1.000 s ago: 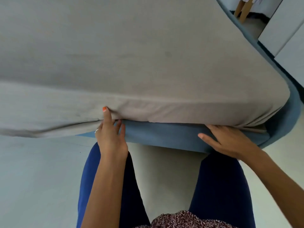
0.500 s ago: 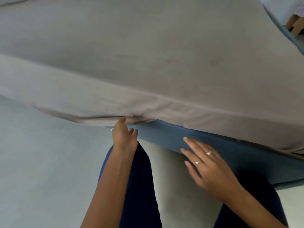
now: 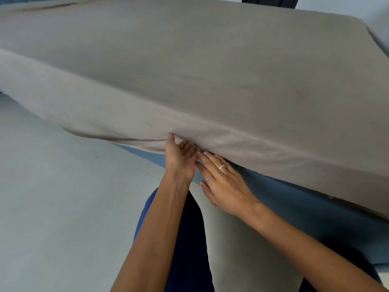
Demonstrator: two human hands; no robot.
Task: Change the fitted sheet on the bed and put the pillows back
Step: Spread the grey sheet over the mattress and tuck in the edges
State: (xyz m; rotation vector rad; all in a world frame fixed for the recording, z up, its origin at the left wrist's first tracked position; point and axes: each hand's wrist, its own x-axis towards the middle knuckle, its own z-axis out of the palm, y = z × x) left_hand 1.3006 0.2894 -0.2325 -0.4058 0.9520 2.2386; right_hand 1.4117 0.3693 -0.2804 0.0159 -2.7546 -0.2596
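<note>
Low in the frame, the person's legs [image 3: 185,239] stand close to the bed. Just above centre-left, the left hand [image 3: 179,157] has its thumb up against the sheet [image 3: 189,70] hem and its fingers reaching under the edge; whether they pinch cloth I cannot tell. The right hand [image 3: 223,182] lies touching it, fingers straight and flat on the blue base [image 3: 294,199], tips at the hem. The sheet covers the mattress across the upper frame, hem hanging loose toward the left. Likely risks: the slack hem springs out if tucked shallowly, or hard pulling here drags a far corner off. No pillows in view.
</note>
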